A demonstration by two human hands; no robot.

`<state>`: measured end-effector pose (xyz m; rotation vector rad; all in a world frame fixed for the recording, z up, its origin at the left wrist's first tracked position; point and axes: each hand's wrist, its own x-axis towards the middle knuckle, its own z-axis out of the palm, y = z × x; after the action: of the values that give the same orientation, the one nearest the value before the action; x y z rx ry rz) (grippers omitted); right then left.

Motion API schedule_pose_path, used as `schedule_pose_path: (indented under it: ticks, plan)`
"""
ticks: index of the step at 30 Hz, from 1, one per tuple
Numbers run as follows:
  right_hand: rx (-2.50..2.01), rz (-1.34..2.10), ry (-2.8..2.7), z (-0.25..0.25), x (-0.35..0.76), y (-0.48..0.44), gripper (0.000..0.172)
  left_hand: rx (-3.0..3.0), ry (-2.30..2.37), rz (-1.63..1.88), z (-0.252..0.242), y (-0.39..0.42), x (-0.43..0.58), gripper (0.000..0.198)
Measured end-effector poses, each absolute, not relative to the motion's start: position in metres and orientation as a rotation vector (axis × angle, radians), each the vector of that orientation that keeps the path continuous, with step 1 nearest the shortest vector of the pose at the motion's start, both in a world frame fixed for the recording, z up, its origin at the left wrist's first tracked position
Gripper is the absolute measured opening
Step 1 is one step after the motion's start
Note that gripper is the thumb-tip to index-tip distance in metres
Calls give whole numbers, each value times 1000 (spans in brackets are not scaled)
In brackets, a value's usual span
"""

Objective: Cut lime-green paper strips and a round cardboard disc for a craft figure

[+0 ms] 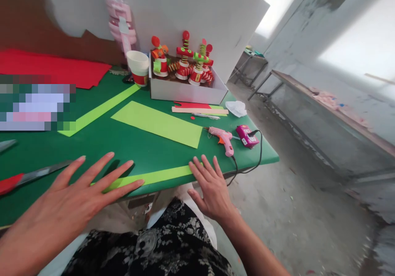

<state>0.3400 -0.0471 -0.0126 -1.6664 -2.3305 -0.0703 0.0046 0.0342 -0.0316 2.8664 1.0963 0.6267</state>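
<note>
A narrow strip of light green paper point(168, 174) lies along the near edge of the green table. Over its left end my left hand point(89, 191) is spread, fingers apart, holding nothing. At the strip's right end rests my right hand point(211, 185), its fingers stretched out flat on the paper. Left of my left hand are scissors point(40, 173) with a red handle, partly cut off by the frame. Beyond the strip lies a wider light green paper piece point(159, 125). A pink glue gun point(224, 139) lies to the right, past my right hand.
A purple power socket point(247, 136) with a black cord sits near the table's right edge. Behind are a white box point(188, 90) of paper-cup figures, stacked paper cups point(138, 66), red sheets point(52, 68) and another green strip point(101, 109). A bench point(339, 107) stands along the wall.
</note>
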Motion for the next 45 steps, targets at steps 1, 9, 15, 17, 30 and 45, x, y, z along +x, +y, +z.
schedule_pose_path:
  ticks: [1,9,15,17,30,45]
  plan:
    - [-1675,-101,-2299,-10,333,-46,71,2940,1058,608,-27,34,6,77]
    - [-1252,72,-2509,-18,248,-35,90,3115,1171,250,-4,27,19,70]
    - [-1314,42,-2484,-27,243,-33,84,2948,1550,459,20,13,-15,86]
    - [-1329,35,-2485,-26,242,-34,80,2884,1696,714,18,-2,-12,75]
    - [-1298,-27,-2459,-32,242,-33,62,2921,1604,652,-29,-39,67,71]
    - [-1338,-24,-2466,-23,239,-34,61,2859,1756,574,-27,-45,8,66]
